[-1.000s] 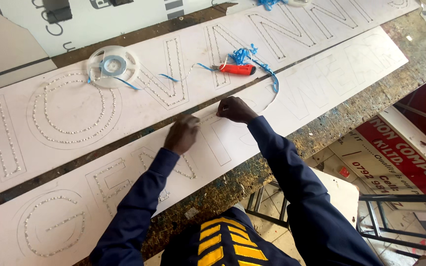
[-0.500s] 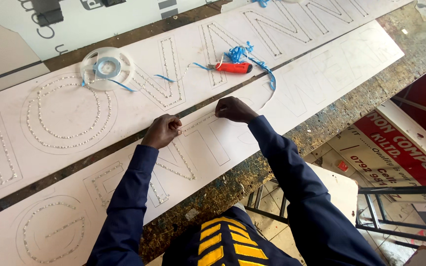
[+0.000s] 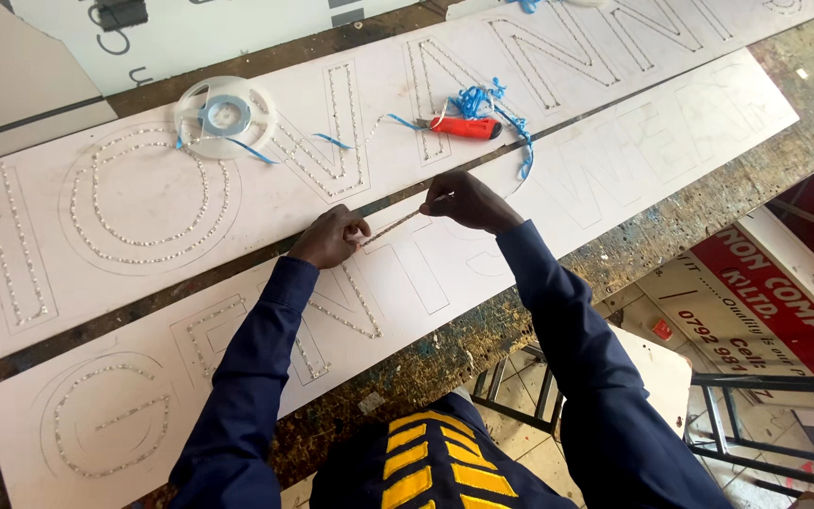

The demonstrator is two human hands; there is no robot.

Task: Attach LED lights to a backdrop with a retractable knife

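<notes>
My left hand (image 3: 330, 238) and my right hand (image 3: 464, 201) pinch the two ends of a thin strip of small lights (image 3: 391, 226), stretched taut just above the near white sign board (image 3: 614, 160). That board carries outlined letters; those at its left end are lined with rows of small lights. Beyond it lies a second white board (image 3: 124, 273) with dotted letters. On the far board rest a clear reel (image 3: 224, 115) with blue tape and a red utility knife (image 3: 464, 126) among blue tape scraps.
The boards lie on a worn, paint-spattered workbench (image 3: 671, 245). A grey panel (image 3: 11, 75) lies at the far left. To the right, below the bench edge, a red and white printed sign (image 3: 774, 292) leans near a metal frame (image 3: 765, 415).
My left hand has slid left along the near board, away from my right hand, drawing the strip out longer between them. My right hand has stayed nearly in place.
</notes>
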